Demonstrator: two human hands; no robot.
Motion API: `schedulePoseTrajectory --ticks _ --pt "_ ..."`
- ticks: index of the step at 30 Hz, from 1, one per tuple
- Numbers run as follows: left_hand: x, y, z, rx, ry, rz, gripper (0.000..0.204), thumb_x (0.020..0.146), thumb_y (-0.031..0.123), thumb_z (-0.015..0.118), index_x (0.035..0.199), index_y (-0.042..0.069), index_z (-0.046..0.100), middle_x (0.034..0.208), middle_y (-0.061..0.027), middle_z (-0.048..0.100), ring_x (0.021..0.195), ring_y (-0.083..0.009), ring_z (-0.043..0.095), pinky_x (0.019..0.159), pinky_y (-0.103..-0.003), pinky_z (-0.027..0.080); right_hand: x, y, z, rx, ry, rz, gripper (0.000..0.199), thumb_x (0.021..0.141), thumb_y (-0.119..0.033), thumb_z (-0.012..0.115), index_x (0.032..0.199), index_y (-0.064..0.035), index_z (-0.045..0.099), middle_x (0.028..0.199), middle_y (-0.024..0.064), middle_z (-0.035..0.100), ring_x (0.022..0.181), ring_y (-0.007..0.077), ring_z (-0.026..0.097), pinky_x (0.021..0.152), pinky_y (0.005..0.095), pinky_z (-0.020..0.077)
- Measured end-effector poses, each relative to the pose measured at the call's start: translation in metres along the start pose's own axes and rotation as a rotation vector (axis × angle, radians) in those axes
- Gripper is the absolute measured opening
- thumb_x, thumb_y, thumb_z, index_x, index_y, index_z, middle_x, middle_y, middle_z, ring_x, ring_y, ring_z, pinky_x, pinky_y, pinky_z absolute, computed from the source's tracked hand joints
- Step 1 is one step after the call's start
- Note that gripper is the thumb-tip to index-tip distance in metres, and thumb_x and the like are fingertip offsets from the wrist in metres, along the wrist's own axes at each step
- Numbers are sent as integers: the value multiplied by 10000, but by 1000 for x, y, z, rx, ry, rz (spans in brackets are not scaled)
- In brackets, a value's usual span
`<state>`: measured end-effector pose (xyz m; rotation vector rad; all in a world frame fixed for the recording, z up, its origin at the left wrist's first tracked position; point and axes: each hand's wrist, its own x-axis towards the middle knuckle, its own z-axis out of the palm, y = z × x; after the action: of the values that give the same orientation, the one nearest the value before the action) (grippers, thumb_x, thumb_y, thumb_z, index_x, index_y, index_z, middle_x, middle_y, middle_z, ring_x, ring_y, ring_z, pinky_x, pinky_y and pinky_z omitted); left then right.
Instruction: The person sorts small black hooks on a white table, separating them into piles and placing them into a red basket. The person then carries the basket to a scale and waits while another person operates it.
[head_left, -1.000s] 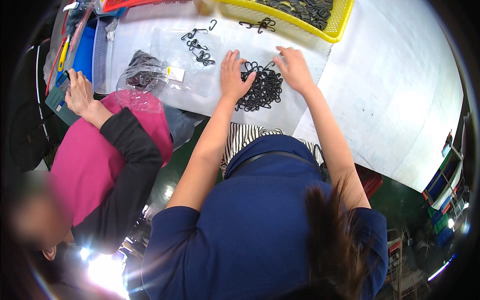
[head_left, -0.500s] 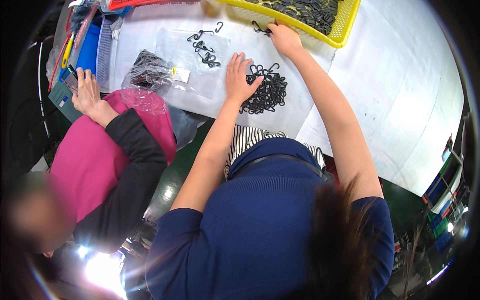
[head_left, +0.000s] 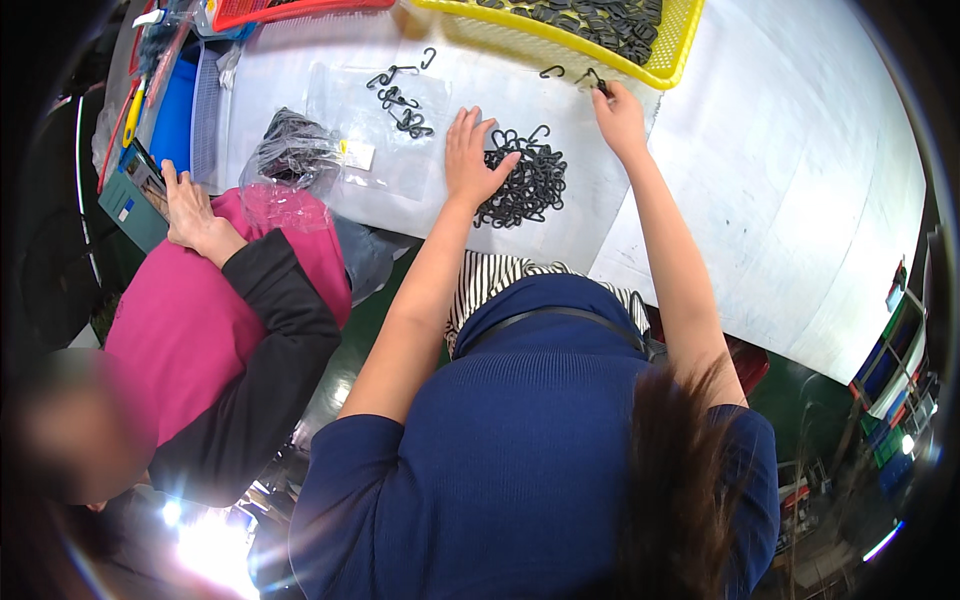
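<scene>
Your left hand (head_left: 470, 150) lies open on the hook pile (head_left: 522, 183); right hand (head_left: 618, 118) pinches a black hook (head_left: 594, 78) near desk's far edge, by yellow basket (head_left: 560, 35).

The yellow plastic mesh basket (head_left: 668, 62) at twelve o'clock is running off the top edge, so only its near rim and some dark pieces inside are showing. The red plastic tray (head_left: 262, 12) at eleven o'clock is being cut off likewise. The right hand (head_left: 620, 120) is pinching a small black hook (head_left: 594, 80), its fingertips hiding most of it. The left hand (head_left: 472, 160) is covering part of the heap of black plastic hooks (head_left: 530, 185). At eight o'clock, a co-worker's head is staying blurred.
</scene>
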<state>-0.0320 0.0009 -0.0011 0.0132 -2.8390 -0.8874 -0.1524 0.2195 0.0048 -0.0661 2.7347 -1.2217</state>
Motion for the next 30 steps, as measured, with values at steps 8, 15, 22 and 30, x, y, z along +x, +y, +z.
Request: schedulePoseTrajectory --ticks 8,15,22,30 --pt "0 0 0 8 -4 16 565 698 411 659 1120 68 504 1291 -147 390 1248 -341 283 1016 -441 231 -28 29 -33 67 113 200 245 784 -215 574 864 14 600 758 182 622 700 288 603 664 347 460" --pt "-1 -2 0 16 -35 18 594 700 423 654 1147 71 484 1306 -148 364 1260 -341 259 1026 -447 211 -39 39 -35 66 164 246 245 779 -217 588 841 19 605 708 164 623 655 261 605 647 332 465" --pt "-1 -3 1 -5 -36 24 606 701 423 654 1157 68 471 1302 -148 365 1261 -341 254 1030 -450 205 -45 45 -33 116 177 264 239 790 -211 582 836 23 599 698 159 617 639 250 596 637 317 462" --pt "7 13 14 -330 61 -97 527 770 335 628 1157 16 464 1248 -188 430 1235 -366 310 1016 -447 237 -43 60 -41 91 94 118 214 823 -176 548 886 24 593 754 173 612 653 266 582 630 336 455"
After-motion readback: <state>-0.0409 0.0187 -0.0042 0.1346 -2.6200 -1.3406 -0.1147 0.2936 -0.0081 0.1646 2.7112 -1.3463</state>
